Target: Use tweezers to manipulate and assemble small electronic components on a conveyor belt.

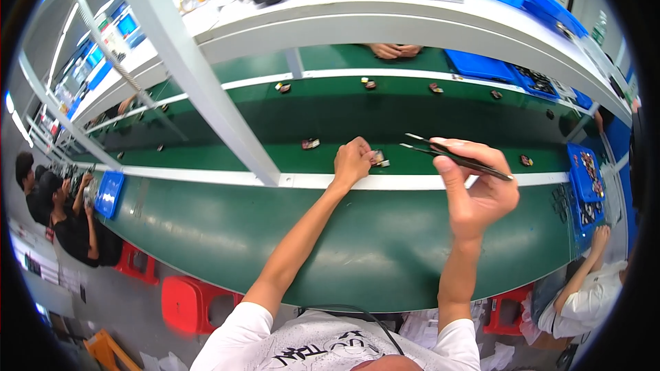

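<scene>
My left hand (353,163) reaches over the white rail onto the green conveyor belt. Its fingertips close on a small electronic part (378,159) with a pale, yellowish and dark surface. My right hand (481,189) is raised above the rail, gripping black tweezers (491,171). Their two tips are apart, point left towards the part, and hold nothing. Another small dark and red part (311,143) lies on the belt left of my left hand. A similar part (526,160) is to the right of the tweezers.
A white rail (412,182) separates the belt from the green worktop (385,233). A grey post (199,75) and overhead shelf (357,20) stand ahead. Blue trays (586,172) with parts sit at right. Another person's hands (395,50) appear across the belt; people sit at both sides.
</scene>
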### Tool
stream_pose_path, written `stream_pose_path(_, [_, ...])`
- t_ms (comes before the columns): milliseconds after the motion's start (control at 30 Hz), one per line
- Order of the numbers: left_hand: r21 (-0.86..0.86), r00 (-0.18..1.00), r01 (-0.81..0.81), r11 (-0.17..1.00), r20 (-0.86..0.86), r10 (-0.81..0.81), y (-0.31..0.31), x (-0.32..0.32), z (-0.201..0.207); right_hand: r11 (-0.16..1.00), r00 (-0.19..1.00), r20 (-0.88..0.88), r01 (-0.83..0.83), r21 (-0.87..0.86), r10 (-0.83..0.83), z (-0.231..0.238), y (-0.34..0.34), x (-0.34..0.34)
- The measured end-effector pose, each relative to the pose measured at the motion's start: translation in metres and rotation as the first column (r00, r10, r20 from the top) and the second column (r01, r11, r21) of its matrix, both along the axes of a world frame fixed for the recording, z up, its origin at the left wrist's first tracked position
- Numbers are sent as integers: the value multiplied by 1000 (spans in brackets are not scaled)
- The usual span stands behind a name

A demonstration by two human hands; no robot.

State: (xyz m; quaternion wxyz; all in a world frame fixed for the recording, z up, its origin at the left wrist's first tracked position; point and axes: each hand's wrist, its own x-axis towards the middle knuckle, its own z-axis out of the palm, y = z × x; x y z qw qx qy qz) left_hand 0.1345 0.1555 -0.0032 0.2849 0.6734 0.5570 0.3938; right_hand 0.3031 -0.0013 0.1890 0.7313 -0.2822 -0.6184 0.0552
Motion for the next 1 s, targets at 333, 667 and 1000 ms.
stream_pose_path(333, [-223,662,399,889,741,-112,-29,-23,68,992,998,70,9,-125,-1,2,-10,1])
stream_pose_path(667, [-18,558,312,950,812,-168,-30,-42,107,989,984,178,15,-150,12,-14,4,16])
stream_pose_path(1000, [-46,528,308,950,839,-130,-33,-55,115,979,972,234,62,-193,-16,-19,10,12])
